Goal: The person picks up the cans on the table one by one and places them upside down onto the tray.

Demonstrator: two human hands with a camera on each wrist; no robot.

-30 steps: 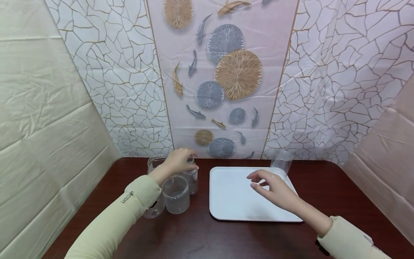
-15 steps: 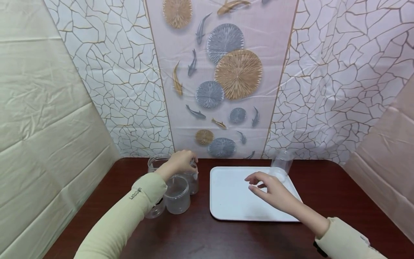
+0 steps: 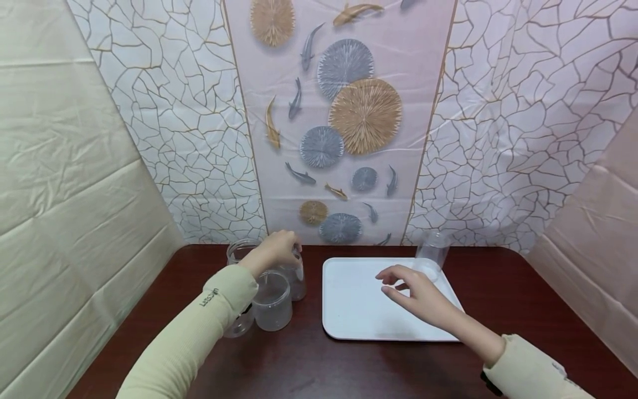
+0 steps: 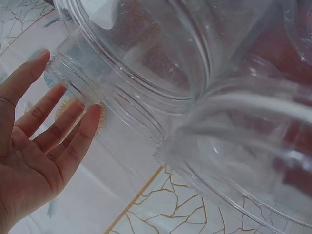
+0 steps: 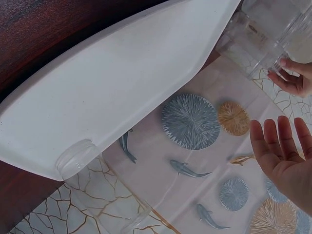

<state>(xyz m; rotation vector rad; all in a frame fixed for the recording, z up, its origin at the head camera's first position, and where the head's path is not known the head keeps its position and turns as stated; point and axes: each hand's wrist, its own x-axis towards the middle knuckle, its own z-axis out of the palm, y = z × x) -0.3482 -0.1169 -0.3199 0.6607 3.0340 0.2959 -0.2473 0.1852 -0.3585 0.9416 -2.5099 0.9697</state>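
My left hand [image 3: 280, 248] reaches over a group of clear plastic jars at the left. Its thumb and fingertips pinch the threaded neck of a narrow clear jar [image 4: 73, 78], which stands upright [image 3: 299, 284] at the group's right side. In front of it stands a wide clear jar [image 3: 273, 311]; another wide jar [image 3: 238, 250] is behind my forearm, and a further jar [image 3: 239, 327] is partly hidden by my sleeve. My right hand [image 3: 418, 291] hovers over a white tray [image 3: 349, 310], fingers loosely bent and holding nothing. One tall clear jar [image 3: 432, 254] stands upright on the tray's back right corner.
The dark wooden table [image 3: 299, 371] ends at a back wall hung with patterned cloth [image 3: 349, 183]. Pale cloth panels [image 3: 89, 183] close in both sides. The jars at the left stand close together.
My left hand has moved slightly down onto the narrow jar, and its fingers have closed around the neck. The right hand has drifted a little to the left above the tray.
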